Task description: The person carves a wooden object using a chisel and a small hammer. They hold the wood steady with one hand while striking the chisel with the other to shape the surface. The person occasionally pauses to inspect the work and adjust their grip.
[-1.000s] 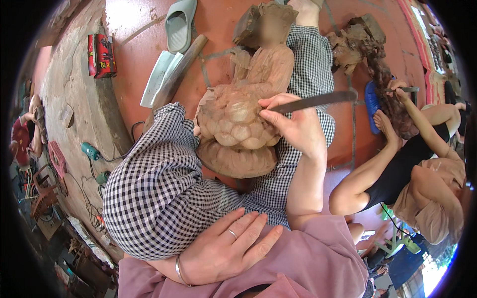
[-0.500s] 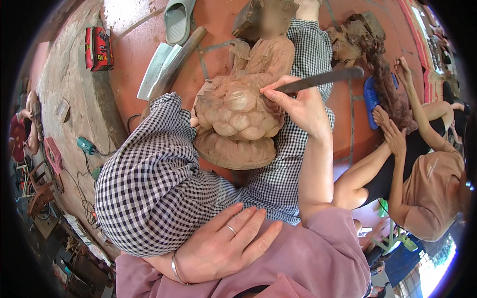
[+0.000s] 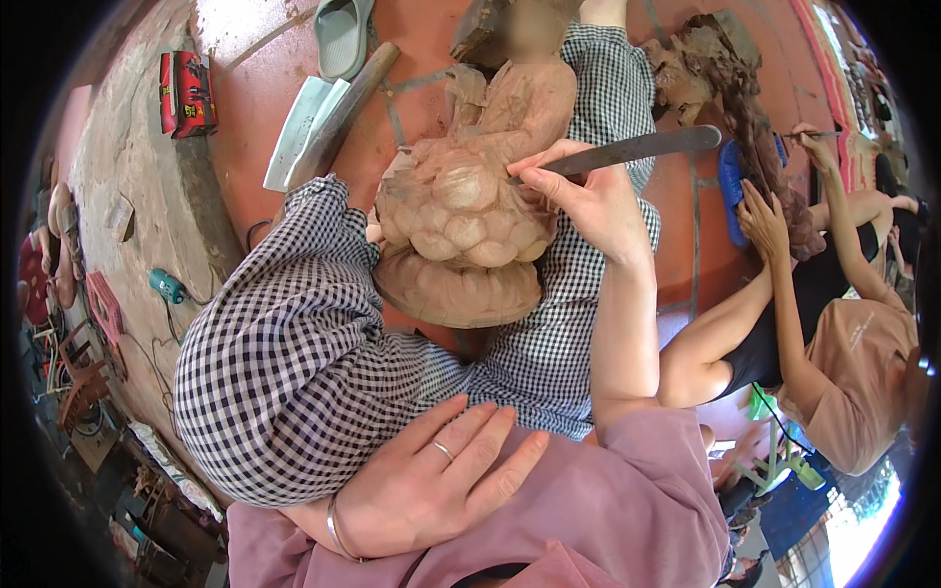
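Note:
A carved wooden statue (image 3: 466,216) stands between my checked trouser legs, with rounded lumps on its front and a broad base below. My right hand (image 3: 588,201) is closed round a flat, dark metal carving tool (image 3: 647,148) with a rounded outer end. Its working end meets the right side of the carving, partly hidden by my fingers. My left hand (image 3: 436,480), wearing a ring and a bracelet, rests across my lap beside the bent left knee. Its fingers are spread and hold nothing.
On the tiled floor at the upper left lie a grey-green sandal (image 3: 342,37), a pale folded sheet (image 3: 302,132) and a wooden stick (image 3: 343,116). A red box (image 3: 187,94) and a green power tool (image 3: 167,285) sit on a slab. At right, a co-worker (image 3: 843,363) handles a dark carving (image 3: 750,127).
The tool in my right hand has turned slightly, showing more of its flat side. The co-worker's far hand now holds a thin tool up; my left hand stays put.

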